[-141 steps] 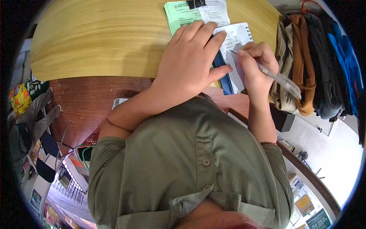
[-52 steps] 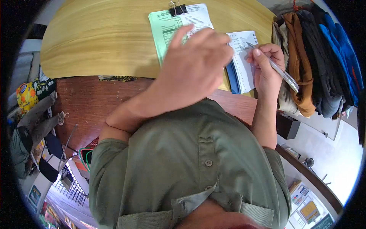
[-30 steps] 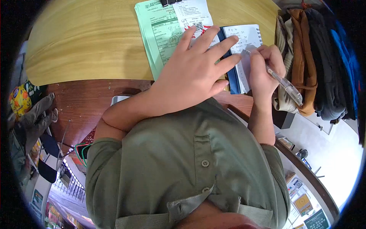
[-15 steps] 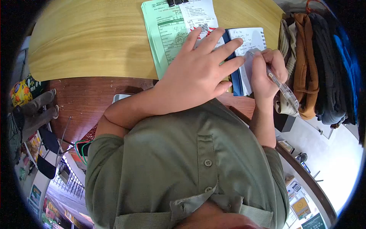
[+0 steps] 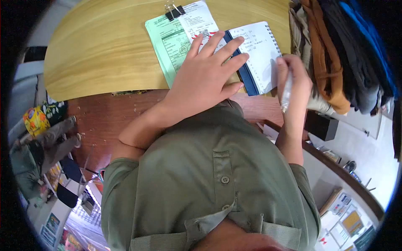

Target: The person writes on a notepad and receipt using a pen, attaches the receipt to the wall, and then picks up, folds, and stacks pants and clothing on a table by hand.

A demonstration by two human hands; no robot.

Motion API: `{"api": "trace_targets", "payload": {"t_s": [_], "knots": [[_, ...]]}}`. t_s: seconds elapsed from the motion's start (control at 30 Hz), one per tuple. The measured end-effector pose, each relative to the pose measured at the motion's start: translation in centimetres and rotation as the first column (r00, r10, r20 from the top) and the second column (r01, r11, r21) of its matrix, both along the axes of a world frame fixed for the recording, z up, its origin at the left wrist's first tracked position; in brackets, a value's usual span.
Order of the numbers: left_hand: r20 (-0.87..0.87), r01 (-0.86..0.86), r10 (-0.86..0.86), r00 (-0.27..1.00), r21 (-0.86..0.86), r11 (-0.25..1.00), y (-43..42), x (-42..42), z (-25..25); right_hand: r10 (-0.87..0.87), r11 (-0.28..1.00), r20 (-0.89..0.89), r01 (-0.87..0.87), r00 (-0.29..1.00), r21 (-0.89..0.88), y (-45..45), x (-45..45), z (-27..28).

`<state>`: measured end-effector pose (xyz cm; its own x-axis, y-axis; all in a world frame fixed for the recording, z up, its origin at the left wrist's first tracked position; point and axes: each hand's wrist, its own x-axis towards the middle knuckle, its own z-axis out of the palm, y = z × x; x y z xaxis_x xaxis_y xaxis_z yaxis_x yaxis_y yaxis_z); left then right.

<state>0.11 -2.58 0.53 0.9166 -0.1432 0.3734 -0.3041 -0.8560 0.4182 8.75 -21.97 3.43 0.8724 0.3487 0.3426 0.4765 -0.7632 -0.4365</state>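
My left hand (image 5: pixel 208 72) lies palm down with fingers spread across the green form pad (image 5: pixel 157 45) and a white printed slip (image 5: pixel 200 19). A black binder clip (image 5: pixel 175 13) grips both papers at their top. Beside them is an open spiral notebook (image 5: pixel 261 62) with a dark blue cover and several handwritten lines. My right hand (image 5: pixel 296 77) is at the notebook's right edge, closed around a clear pen (image 5: pixel 287 92), which is smeared by motion. The pen's tip is hard to make out.
Folded clothes (image 5: pixel 328 50) in beige, brown, black and blue are stacked on the right of the wooden table (image 5: pixel 104 46). A black box (image 5: pixel 320 125) is below them. Another person's legs (image 5: pixel 58 134) appear on the left, near dark chairs (image 5: pixel 67 194).
My right hand has drawn back from the written lines to the notebook's right edge, and the pen has swung upright. The view has shifted; my left hand remains on the papers.
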Motion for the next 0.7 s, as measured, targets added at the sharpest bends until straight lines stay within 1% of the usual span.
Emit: {"api": "trace_targets", "payload": {"t_s": [0.03, 0.07, 0.13, 0.17, 0.2, 0.27, 0.3, 0.33, 0.37, 0.4, 0.43, 0.47, 0.5, 0.53, 0.6, 0.63, 0.67, 0.7], "knots": [[0.03, 0.008, -0.007, 1.0, -0.013, 1.0, -0.1, 0.1, 0.0, 0.03, 0.999, 0.019, -0.03, 0.999, 0.018, -0.1, -0.2, -0.1], [0.035, 0.037, -0.037, 0.999, 0.004, 0.999, 0.0, 0.1, 0.0, 0.001, 0.999, 0.024, -0.001, 1.0, 0.034, -0.2, -0.2, -0.2], [-0.016, 0.052, -0.052, 0.999, -0.006, 0.999, 0.1, 0.0, 0.0, -0.003, 0.971, -0.154, 0.039, 0.988, 0.234, -0.7, 0.2, -0.3], [0.023, 0.064, -0.064, 0.998, 0.007, 0.998, -0.2, 0.1, 0.1, 0.076, 0.932, -0.23, 0.013, 0.97, 0.362, -1.6, 0.6, -0.6], [0.021, 0.103, -0.103, 0.994, 0.021, 0.994, -0.3, 0.0, 0.1, 0.041, 0.926, -0.23, 0.05, 0.972, 0.374, -1.9, 0.3, -0.8], [0.076, 0.09, -0.091, 0.993, 0.011, 0.996, -0.4, -0.1, 0.3, 0.191, 0.772, -0.294, 0.042, 0.936, 0.634, -2.0, -1.0, -0.7], [0.186, 0.104, -0.084, 0.979, -0.101, 0.989, -0.6, -0.5, 0.8, 0.134, 0.77, -0.127, -0.022, 0.983, 0.638, -2.2, -2.2, 0.1], [0.406, 0.201, -0.101, 0.908, -0.211, 0.957, -0.4, -0.8, 0.0, 0.065, 0.772, 0.038, -0.075, 0.997, 0.631, -2.4, -4.0, 0.8], [0.463, 0.228, -0.074, 0.883, -0.286, 0.931, -0.8, -2.4, -0.5, 0.035, 0.788, 0.206, -0.154, 0.978, 0.596, -3.2, -5.0, 0.9], [0.453, 0.323, -0.048, 0.89, -0.554, 0.767, -1.6, -3.5, -2.3, 0.119, 0.7, 0.302, -0.295, 0.946, 0.65, -4.5, -5.6, 1.1], [0.258, 0.272, -0.107, 0.96, -0.774, 0.572, -3.1, -5.2, -1.9, 0.118, 0.679, 0.396, -0.365, 0.911, 0.637, -5.6, -6.6, 1.7], [0.113, 0.149, -0.113, 0.987, -0.906, 0.396, -5.6, -6.6, -1.4, 0.218, 0.601, 0.424, -0.464, 0.879, 0.651, -6.9, -7.0, 1.5], [-0.073, -0.007, -0.278, 0.958, -0.973, 0.231, -6.4, -7.5, -1.3, 0.266, 0.579, 0.426, -0.497, 0.865, 0.646, -7.8, -7.4, 1.0], [-0.019, -0.005, -0.437, 0.899, -0.999, 0.032, -7.4, -7.1, -1.2, 0.317, 0.555, 0.425, -0.529, 0.848, 0.641, -8.8, -8.0, 0.3], [-0.255, -0.201, -0.312, 0.915, -0.96, 0.196, -10.6, -6.7, -0.1, 0.335, 0.564, 0.259, -0.413, 0.906, 0.715, -11.0, -9.3, -1.6], [-0.231, -0.143, -0.347, 0.909, -0.955, 0.259, -10.5, -6.1, -0.8, 0.336, 0.578, 0.197, -0.367, 0.921, 0.729, -11.7, -9.4, -2.6], [-0.19, -0.065, -0.382, 0.904, -0.947, 0.316, -11.2, -5.0, -1.9, 0.313, 0.578, 0.201, -0.354, 0.928, 0.735, -13.7, -10.0, -3.3], [-0.361, -0.148, -0.378, 0.852, -0.86, 0.488, -11.8, -4.0, -2.5, 0.218, 0.592, 0.076, -0.194, 0.973, 0.782, -16.0, -10.8, -4.0]]}}
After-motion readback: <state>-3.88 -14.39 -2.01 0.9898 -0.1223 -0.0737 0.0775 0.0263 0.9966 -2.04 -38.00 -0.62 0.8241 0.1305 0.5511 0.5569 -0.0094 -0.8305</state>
